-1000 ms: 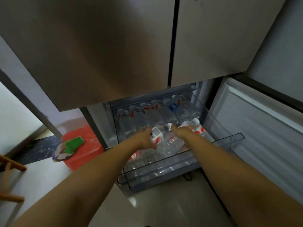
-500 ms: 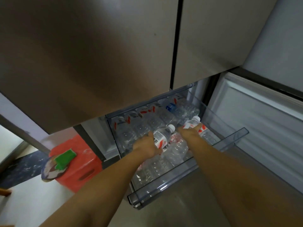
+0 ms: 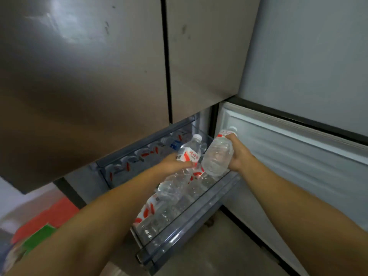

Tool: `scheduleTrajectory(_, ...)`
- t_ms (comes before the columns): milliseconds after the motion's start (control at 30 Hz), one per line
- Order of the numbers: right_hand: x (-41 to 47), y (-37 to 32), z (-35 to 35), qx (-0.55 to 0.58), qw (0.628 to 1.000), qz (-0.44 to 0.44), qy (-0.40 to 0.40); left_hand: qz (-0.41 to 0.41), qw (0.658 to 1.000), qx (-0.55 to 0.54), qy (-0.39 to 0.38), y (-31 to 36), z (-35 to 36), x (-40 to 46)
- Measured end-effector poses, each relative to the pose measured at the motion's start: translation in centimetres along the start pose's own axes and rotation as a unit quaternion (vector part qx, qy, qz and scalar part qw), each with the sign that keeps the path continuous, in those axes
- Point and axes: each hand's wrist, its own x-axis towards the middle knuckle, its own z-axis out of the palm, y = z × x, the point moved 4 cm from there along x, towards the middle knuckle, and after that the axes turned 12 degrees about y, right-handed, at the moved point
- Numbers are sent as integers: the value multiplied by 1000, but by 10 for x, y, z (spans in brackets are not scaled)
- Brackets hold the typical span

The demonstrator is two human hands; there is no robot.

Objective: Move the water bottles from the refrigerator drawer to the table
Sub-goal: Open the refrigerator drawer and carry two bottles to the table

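Observation:
A clear refrigerator drawer (image 3: 179,232) stands pulled out below the steel doors, filled with several clear water bottles (image 3: 159,212) with red-and-white labels. My left hand (image 3: 175,163) grips one bottle (image 3: 189,154) round its middle and holds it tilted above the drawer, white cap up. My right hand (image 3: 238,154) grips a second bottle (image 3: 218,154), lifted higher over the drawer's right end, its base towards me. No table is in view.
The closed upper refrigerator doors (image 3: 99,76) hang right overhead. The open lower door (image 3: 298,156) stands to the right of the drawer. A red stool (image 3: 49,218) with a green object (image 3: 39,238) on it sits on the floor at the lower left.
Both hands have raised their bottles up out of the drawer; the right one rose more and tipped its base towards me. The view has swung closer and lower.

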Motion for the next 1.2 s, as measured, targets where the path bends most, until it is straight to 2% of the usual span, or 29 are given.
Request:
scheduleTrajectory(33, -6, -7, -8, 40, 999, 5, -6, 1, 1000, -20, -20, 10, 3, 2)
scheduleTrajectory(133, -14, -27, -47, 64, 998, -8, -5, -1, 992, -85, -90, 45, 24, 2)
scheduleTrajectory(200, -20, -34, -72, 70, 997, -27, 10, -12, 981, -142, -132, 65, 44, 1)
scheduleTrajectory(367, -40, -30, -145, 39, 996, -72, 48, -64, 960, -175, -209, 92, 112, -13)
scheduleTrajectory(533, -53, -11, -207, -39, 980, -158, 110, -87, 957, -124, -246, 73, 183, -26)
scheduleTrajectory(800, -65, 65, -334, -96, 962, -117, 229, -116, 935, -23, -335, 28, 295, -79)
scheduleTrajectory(1033, -103, 104, -446, -69, 946, -111, 295, -74, 924, 70, -368, 8, 402, -121)
scheduleTrajectory(1200, -146, 120, -532, -7, 923, -110, 368, -53, 914, 114, -387, 14, 490, -155)
